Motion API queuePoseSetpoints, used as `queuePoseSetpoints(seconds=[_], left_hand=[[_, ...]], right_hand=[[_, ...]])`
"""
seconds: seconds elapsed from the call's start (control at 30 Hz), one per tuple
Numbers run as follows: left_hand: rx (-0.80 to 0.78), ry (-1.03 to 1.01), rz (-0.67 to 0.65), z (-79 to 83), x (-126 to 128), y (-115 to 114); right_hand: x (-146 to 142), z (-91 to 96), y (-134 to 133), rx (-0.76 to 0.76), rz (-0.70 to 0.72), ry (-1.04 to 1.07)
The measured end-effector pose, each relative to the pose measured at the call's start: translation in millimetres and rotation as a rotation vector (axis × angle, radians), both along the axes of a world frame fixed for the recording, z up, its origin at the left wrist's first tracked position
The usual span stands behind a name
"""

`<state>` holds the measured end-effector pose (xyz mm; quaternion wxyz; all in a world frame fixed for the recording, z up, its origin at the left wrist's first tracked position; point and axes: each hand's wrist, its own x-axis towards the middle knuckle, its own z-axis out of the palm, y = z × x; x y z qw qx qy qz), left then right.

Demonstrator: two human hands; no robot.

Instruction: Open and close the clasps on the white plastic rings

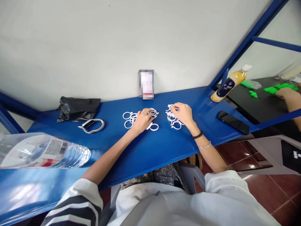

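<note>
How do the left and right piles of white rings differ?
The left pile spreads wider; the right pile is narrower. The left hand lies across the left pile's middle, while the right hand has its fingertips at the right pile's far end. Both piles are white and sit on the blue table.

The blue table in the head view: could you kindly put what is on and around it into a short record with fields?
Surface: blue table
Left hand: over the left cluster of white rings
Right hand: at the right cluster of white rings
Back: upright screen, pixelated
Left side: black plastic bag, wristband, clear bottle
Right side: yellow-drink bottle, black phone
Far right: co-worker's hand at green pieces
</note>
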<state>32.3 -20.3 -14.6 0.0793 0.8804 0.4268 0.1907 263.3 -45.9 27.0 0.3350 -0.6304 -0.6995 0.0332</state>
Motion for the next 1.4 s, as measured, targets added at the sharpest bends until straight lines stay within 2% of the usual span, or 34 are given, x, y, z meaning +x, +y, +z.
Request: queuePoseSetpoints(seconds=[0.1,0.17,0.23,0.33,0.43,0.6,0.7,0.83,0.97,1.03,1.13,1.2,1.3,1.4], left_hand=[[0.044,0.02,0.015,-1.6,-1.9,1.6],[0.053,-0.05,0.017,-0.3,-3.1,2.5],[0.042,-0.168,-0.028,1.5,-3.7,3.0],[-0.023,-0.359,-0.142,5.3,-2.3,1.6],[-0.156,-0.465,-0.177,13.1,0.5,-3.7],[-0.433,-0.467,-0.24,33.4,2.3,-14.7],[-0.52,-0.464,-0.303,40.0,0.6,-15.2],[-0.472,-0.405,-0.318,34.1,-5.6,-6.9],[-0.403,-0.363,-0.31,22.3,-14.1,2.4],[-0.392,-0.386,-0.304,20.4,-17.1,3.9],[-0.429,-0.488,-0.303,23.0,-18.0,1.1],[-0.548,-0.599,-0.332,24.4,-16.0,-3.0],[-0.809,-0.804,-0.403,20.8,-10.5,-9.6],[-0.949,-0.953,-0.434,13.6,-4.7,-14.1]], right_hand=[[0.8,-2.8,0.2,-0.029,-0.071,-0.186],[-0.2,-4.6,0.0,-0.007,-0.018,-0.179],[-2.7,-5.8,-0.8,0.011,0.145,-0.093],[-10.1,-8.6,-2.8,-0.048,0.478,0.058],[-18.3,-12.6,-4.6,-0.153,0.646,0.15],[-21.1,-14.5,-5.8,-0.357,0.686,0.404],[-21.0,-14.5,-6.1,-0.466,0.748,0.539],[-28.1,-19.4,-6.3,-0.537,0.756,0.577],[-37.2,-27.0,-6.7,-0.538,0.688,0.548],[-39.8,-29.3,-6.7,-0.514,0.655,0.567],[-41.3,-29.9,-6.4,-0.504,0.676,0.713],[-41.4,-29.0,-6.6,-0.544,0.725,0.847],[-41.9,-27.0,-8.1,-0.604,0.761,1.027],[-43.0,-25.4,-10.3,-0.673,0.749,1.167]])
